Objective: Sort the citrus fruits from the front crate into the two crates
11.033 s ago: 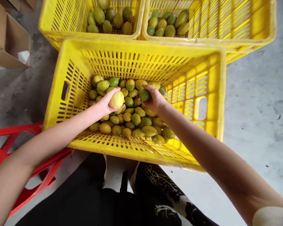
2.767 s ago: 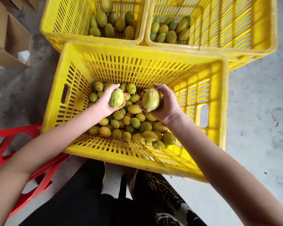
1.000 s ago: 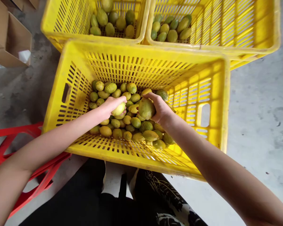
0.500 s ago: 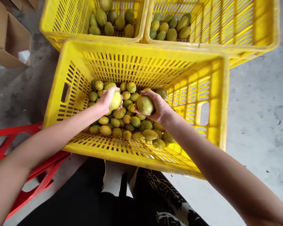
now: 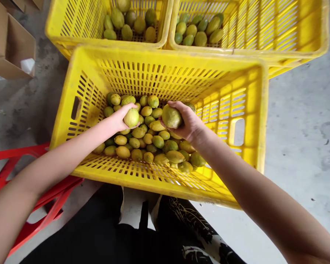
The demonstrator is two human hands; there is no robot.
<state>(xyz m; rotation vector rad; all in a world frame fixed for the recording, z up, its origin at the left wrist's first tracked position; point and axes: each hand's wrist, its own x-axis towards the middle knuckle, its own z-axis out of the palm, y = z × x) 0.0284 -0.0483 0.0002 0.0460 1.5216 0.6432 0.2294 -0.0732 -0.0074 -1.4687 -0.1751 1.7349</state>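
Observation:
Both hands are held over the front yellow crate (image 5: 159, 189), above a layer of green and yellow lemons (image 5: 154, 141). My left hand (image 5: 120, 116) is closed around a round, pale green-yellow lemon (image 5: 131, 117), its smooth end facing up. A larger, duller green lemon (image 5: 172, 117) sits in my right hand (image 5: 190, 123), with the thumb over its far side and fingers partly hidden beneath it. A short gap separates the two held fruits. The fingertips of my left hand are mostly hidden behind its lemon.
Two more yellow crates stand against the far side, a left one (image 5: 79, 20) and a right one (image 5: 264, 25), each with several larger lemons inside. A red plastic stool (image 5: 46, 194) is at my left. Open cardboard boxes (image 5: 19, 47) lie on the concrete floor at upper left.
My left hand has turned its lemon and shifted slightly left. My right hand has moved a little right with its lemon, which has rolled in the grasp.

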